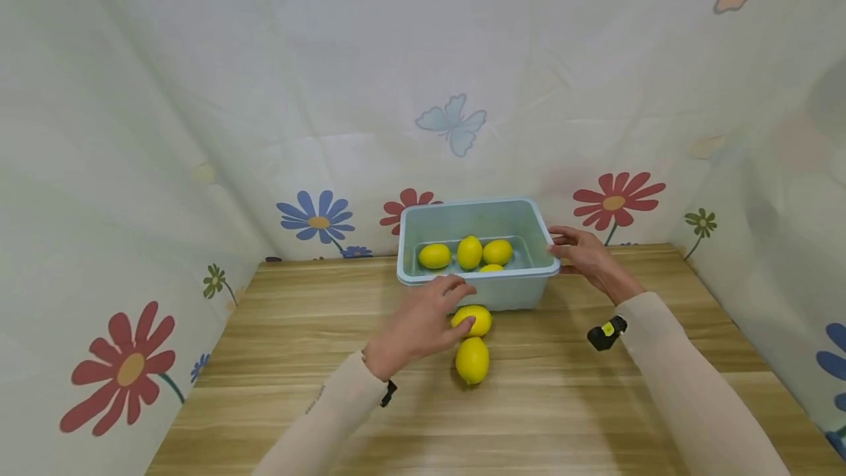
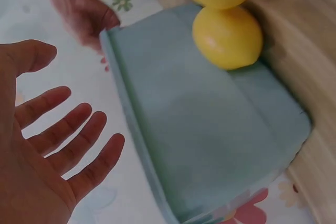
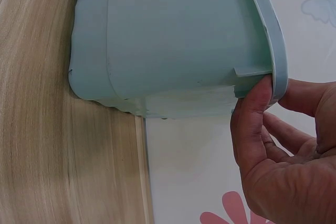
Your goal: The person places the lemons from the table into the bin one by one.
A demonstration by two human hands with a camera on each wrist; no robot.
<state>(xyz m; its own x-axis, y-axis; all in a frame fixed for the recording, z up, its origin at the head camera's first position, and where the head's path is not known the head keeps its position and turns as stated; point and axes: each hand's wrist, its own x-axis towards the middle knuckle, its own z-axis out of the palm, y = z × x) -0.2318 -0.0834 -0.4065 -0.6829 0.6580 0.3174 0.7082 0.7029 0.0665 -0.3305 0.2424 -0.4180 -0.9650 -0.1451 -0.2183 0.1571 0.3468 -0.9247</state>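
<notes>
A light blue plastic bin (image 1: 479, 291) stands on the table with several yellow lemons (image 1: 434, 256) inside. My right hand (image 1: 591, 259) grips its rim at the right side, and the right wrist view shows the thumb and fingers pinching the rim (image 3: 279, 51). Two lemons lie in front of the bin: one (image 1: 477, 320) close to its front wall, the other (image 1: 472, 361) nearer me and touching the first. Above and left of the closer lemon hovers my left hand (image 1: 419, 322). In the left wrist view its fingers (image 2: 68, 140) are spread and hold nothing.
The wooden table (image 1: 317, 322) reaches back to a pale curtain (image 1: 317, 116) printed with flowers and butterflies, just behind the bin. More of this curtain hangs on the left and right. A small black device (image 1: 606, 333) is on the right wrist.
</notes>
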